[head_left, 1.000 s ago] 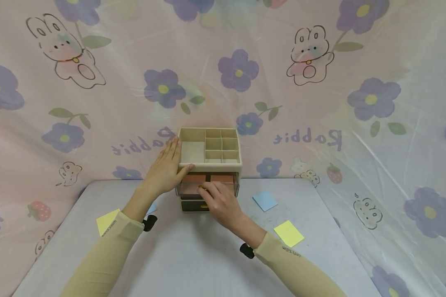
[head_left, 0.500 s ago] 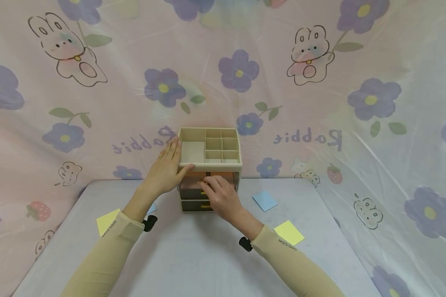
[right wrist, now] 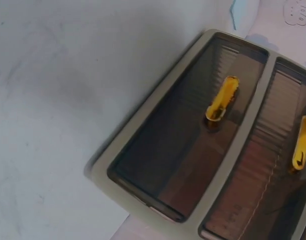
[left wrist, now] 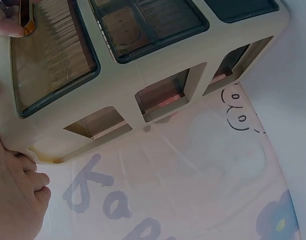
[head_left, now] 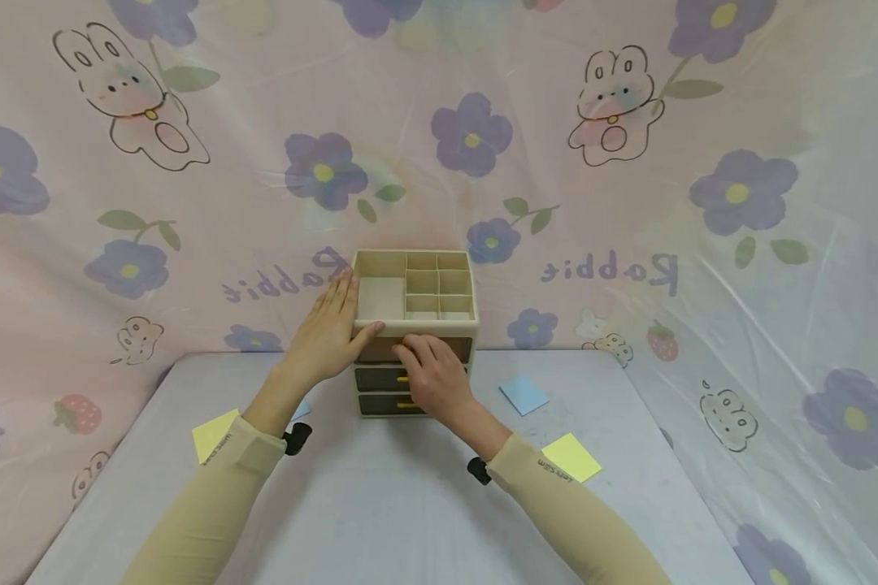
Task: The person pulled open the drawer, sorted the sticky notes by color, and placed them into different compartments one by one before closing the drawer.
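Observation:
A cream desk organizer (head_left: 380, 301) with three smoky see-through drawers stands at the table's back edge. Its open top is split into one large and several small compartments. My left hand (head_left: 322, 329) rests flat against the organizer's left side, thumb on the top front edge. At the front, my right hand (head_left: 435, 374) pinches the top drawer's gold handle (left wrist: 27, 20), mostly covered by the fingers. The top drawer (head_left: 375, 350) sits flush in the frame. Below it, the middle drawer (head_left: 376, 379) and bottom drawer (head_left: 376, 405) are pushed in, with yellow handles (right wrist: 222, 98).
Blue paper (head_left: 524, 394) and yellow paper (head_left: 572, 457) lie right of the organizer. On the left are another yellow sheet (head_left: 215, 435) and a blue one (head_left: 301, 410), partly hidden by the left arm. A printed rabbit-and-flower curtain (head_left: 410, 122) hangs behind the table.
The top drawer, pulled out a second ago, has slid back into the organizer. My right hand moved away from me with its handle. My left hand stayed in place.

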Demonstrator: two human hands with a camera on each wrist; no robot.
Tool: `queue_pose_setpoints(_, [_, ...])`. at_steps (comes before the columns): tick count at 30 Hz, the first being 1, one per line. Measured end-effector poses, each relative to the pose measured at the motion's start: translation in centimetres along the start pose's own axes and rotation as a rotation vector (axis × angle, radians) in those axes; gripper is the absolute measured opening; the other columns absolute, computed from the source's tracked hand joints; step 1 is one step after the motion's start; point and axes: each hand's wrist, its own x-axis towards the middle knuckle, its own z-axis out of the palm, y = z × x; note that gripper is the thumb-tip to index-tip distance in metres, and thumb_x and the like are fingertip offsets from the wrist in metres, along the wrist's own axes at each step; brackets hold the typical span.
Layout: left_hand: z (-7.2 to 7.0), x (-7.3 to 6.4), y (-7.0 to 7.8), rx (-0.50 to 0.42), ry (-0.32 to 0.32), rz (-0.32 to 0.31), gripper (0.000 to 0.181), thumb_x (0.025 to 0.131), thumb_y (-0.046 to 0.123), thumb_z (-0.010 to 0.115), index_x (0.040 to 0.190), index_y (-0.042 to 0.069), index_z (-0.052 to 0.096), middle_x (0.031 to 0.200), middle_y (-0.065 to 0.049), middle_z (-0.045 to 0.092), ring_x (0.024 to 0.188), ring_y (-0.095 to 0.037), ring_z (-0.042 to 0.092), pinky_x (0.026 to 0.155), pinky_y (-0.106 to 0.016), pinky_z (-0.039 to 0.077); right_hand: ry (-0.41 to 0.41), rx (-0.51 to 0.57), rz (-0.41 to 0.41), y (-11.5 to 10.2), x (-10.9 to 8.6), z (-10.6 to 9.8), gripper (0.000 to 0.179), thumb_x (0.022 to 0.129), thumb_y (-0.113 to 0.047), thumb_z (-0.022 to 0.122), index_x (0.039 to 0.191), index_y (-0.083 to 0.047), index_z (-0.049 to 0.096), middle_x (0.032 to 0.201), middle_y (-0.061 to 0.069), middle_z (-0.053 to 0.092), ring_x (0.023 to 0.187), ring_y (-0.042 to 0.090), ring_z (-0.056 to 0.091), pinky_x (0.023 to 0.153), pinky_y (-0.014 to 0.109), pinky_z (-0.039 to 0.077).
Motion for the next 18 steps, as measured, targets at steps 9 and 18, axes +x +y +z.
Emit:
queue_pose_setpoints(9, [-0.1,0.0,0.1,-0.009,-0.010,-0.008,0.093,0.108,0.054,0.046,0.163,-0.007,0.002,0.172,-0.024,-0.001,0.159,-0.042,0.004,0.128,-0.057,0.011,-0.125,-0.080,0.009,-0.7,-0.6,-0.3,0.038,0.093,-0.015,0.059,0.130,-0.007,0.056,0.126,0.012,0.051,0.109,0.025,0.050,0.098,0.035,0.046])
queue_pose_setpoints(18, [-0.1,-0.2,0.0,-0.010,-0.014,-0.012,0.094,0.108,0.055,0.046,0.163,-0.007,0.002,0.172,-0.023,-0.003,0.159,-0.041,0.003,0.128,-0.057,0.010,-0.076,-0.037,-0.011,-0.8,-0.9,-1.1,0.044,0.094,-0.013,0.052,0.137,-0.006,0.059,0.129,0.011,0.057,0.112,0.027,0.054,0.099,0.037,0.048])
